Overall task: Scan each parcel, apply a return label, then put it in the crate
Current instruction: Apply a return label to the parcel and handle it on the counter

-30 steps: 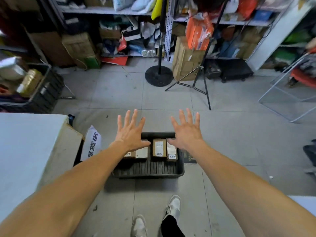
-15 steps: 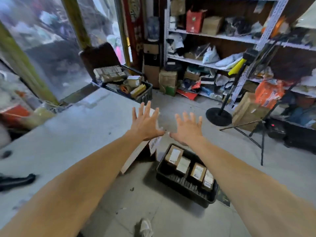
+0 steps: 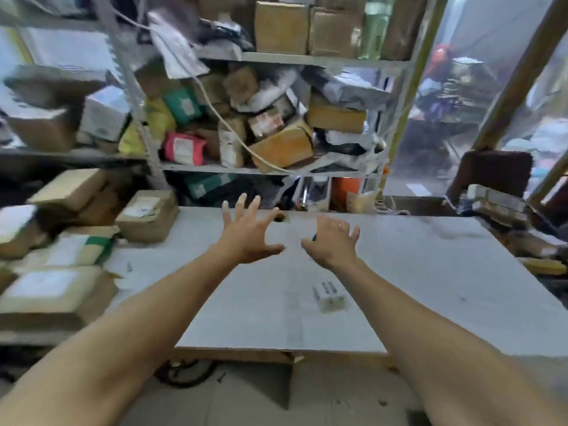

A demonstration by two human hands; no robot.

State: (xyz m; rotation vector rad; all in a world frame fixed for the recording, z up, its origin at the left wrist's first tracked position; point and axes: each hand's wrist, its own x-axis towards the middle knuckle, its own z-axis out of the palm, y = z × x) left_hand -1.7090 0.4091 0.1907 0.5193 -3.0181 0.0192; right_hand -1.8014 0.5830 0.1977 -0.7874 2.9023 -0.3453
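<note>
My left hand [image 3: 246, 232] and my right hand [image 3: 333, 241] are stretched out above the grey table [image 3: 430, 287], fingers spread, holding nothing. A small white label strip [image 3: 329, 295] lies on the table below my right hand. Cardboard parcels [image 3: 58, 287] with white labels are stacked at the table's left side, and another brown parcel [image 3: 147, 215] sits behind them. The floor crate is out of view.
A metal shelf rack [image 3: 276, 169] crammed with boxes and bags stands behind the table. A dark crate with packages [image 3: 498, 204] sits at the far right. Clear plastic sheeting and wooden poles [image 3: 519, 72] close the right side. The image is blurred by motion.
The view has swung left from the floor crate with its labelled parcels to the table and shelf. Both hands stay spread and hold nothing.
</note>
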